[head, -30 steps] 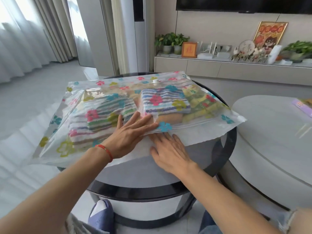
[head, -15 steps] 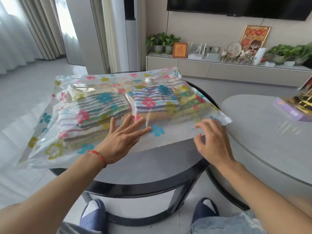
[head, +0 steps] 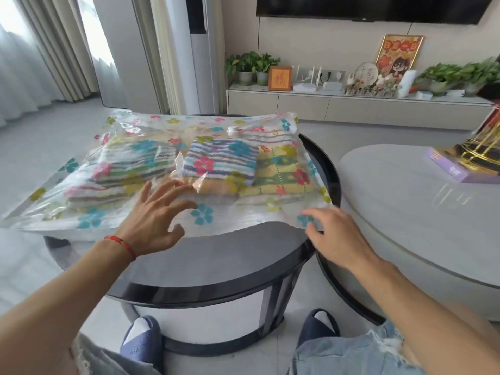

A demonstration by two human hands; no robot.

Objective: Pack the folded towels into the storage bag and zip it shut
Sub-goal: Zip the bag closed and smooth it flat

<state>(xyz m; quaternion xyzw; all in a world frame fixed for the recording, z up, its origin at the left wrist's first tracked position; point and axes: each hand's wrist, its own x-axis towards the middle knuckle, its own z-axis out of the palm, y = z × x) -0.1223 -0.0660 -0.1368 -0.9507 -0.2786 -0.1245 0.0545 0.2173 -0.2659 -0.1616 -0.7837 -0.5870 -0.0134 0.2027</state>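
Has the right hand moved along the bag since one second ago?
Yes. The right hand slid rightward along the near edge of the bag, from beside the left hand to the bag's right corner.

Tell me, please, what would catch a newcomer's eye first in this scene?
The clear flower-printed storage bag spread across the round black table, with striped folded towels inside. The left hand is spread over the bag's near middle, and the right hand is at its near right corner.
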